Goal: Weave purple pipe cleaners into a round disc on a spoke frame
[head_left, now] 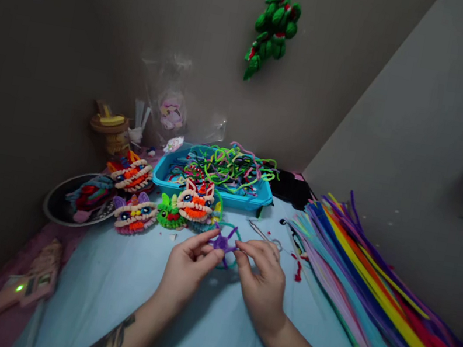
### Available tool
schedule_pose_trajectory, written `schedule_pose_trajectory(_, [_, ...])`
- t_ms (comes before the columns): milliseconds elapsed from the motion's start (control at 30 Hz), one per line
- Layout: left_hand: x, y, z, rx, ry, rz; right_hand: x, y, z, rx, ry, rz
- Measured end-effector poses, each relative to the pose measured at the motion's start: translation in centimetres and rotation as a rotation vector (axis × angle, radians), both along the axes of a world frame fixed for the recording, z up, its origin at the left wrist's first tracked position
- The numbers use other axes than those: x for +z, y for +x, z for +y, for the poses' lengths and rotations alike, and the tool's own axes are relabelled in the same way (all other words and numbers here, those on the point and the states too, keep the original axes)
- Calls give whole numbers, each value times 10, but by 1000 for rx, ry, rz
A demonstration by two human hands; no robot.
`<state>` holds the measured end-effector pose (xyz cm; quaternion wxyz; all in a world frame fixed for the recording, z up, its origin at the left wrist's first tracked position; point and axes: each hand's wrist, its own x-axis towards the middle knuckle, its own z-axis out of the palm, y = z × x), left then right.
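Observation:
Between my two hands is a small purple pipe-cleaner piece (224,244) with short arms spreading from its middle. A thin teal ring (239,235) shows around it. My left hand (193,259) pinches the piece's left side between thumb and fingers. On the other side, my right hand (262,276) has thumb and forefinger closed on the tip of a purple arm. Just behind the hands sit several fuzzy lion-head figures, among them a cream and orange one (195,202), a green one (170,212) and one with purple ears (134,215).
A blue tray (210,195) of tangled pipe cleaners stands at the back. Long coloured pipe cleaners (377,281) lie along the right. Scissors (258,229) rest behind my right hand. At left are a dark bowl (52,206), a pink glue gun (11,296) and a lidded cup (111,133).

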<state>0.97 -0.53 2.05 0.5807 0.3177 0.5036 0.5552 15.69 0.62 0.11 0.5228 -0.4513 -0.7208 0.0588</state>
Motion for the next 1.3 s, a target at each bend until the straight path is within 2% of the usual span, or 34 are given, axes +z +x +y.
schedule_pose_trajectory(267, [4, 2, -3, -11, 46, 77, -1, -1, -2, 22, -71, 71])
schedule_pose_trajectory(500, [3, 1, -4, -37, 96, 125, 0, -1, -1, 123, -94, 55])
schedule_pose_trajectory(633, [3, 0, -4, -34, 117, 145, 2, 0, -1, 92, -107, 25])
schedule_pose_trajectory(800, [3, 2, -4, -27, 177, 233, 1, 1, -1, 50, -293, 72])
schedule_pose_trajectory(967, [3, 3, -5, -23, 216, 261, 1, 1, 2, 163, -493, 142])
schedule_pose_trajectory(1133, [3, 2, -2, -19, 149, 205, 3, 5, 7, 276, -591, 185])
schedule_pose_trajectory(1233, [0, -1, 2, -22, 74, 119, 4, 7, 7, 292, -551, 152])
schedule_pose_trajectory(1300, [-3, -3, 5, -43, 41, 61, 4, 6, 6, 252, -483, 100])
